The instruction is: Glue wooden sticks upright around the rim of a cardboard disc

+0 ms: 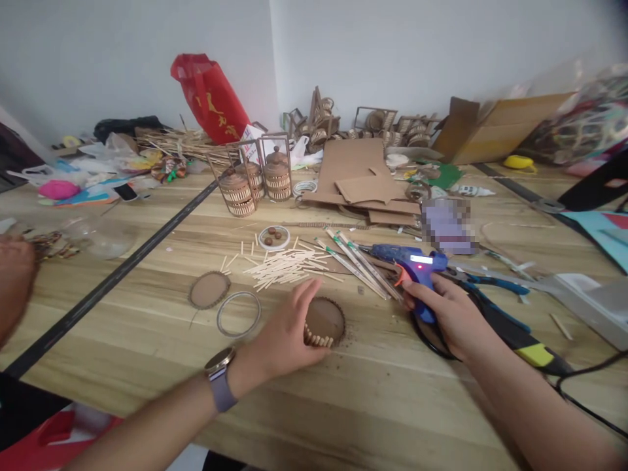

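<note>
My right hand is wrapped round the handle of a blue hot glue gun, a finger by its orange trigger. The gun's red light is lit and its nozzle points left. My left hand curves around the left side of a round cardboard base, thumb at its near edge. Short wooden sticks stand upright along that near rim; the fingers hide the left part. Just beyond lies a loose pile of short wooden sticks. A second round cardboard base and a tape ring rest left of my left hand.
Long glue sticks lie beside the gun's nozzle. Blue-handled pliers and a black-and-yellow tool are right of my right hand. Small tiered baskets stand behind, near cardboard sheets. Another person's hand is at far left.
</note>
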Tool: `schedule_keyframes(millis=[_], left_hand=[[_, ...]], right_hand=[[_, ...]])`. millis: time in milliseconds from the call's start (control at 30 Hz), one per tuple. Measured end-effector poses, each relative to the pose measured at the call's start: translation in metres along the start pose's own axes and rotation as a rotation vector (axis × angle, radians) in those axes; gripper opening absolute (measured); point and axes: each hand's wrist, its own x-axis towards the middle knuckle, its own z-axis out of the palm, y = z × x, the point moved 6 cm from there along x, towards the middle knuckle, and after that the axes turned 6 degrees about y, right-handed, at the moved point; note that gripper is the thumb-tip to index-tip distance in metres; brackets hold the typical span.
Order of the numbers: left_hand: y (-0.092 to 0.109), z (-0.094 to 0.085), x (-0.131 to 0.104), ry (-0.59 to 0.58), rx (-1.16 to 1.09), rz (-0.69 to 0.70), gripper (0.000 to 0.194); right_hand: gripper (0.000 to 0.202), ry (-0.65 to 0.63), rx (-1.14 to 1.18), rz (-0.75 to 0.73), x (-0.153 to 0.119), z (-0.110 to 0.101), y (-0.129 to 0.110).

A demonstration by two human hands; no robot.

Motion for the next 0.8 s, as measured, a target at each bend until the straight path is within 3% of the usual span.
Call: schedule_keyframes(millis=[133,400,633,800], left_hand=[[-0.012,-0.013,-0.005,0.005,0.015,-0.035,0.11],[-0.019,-0.014,-0.001,0.002,0.006,-0.007,0.105],[-0.02,-0.013,0.002,0.035,-0.041,0.021,0.104],[-0.026,-0.01,0.003,0.06,-0.11,-0.09,0.12]], right_hand=[[0.032,-0.036,0.084,0.049,-0.004,0.007,0.003],[0.036,-0.302,0.185,0.196,-0.028,0.041,0.016],[0.039,-0.32,0.011,0.153,-0.027,0.045,0.027],[0.039,-0.385,-0.063,0.09,-0.03,0.045,0.022]])
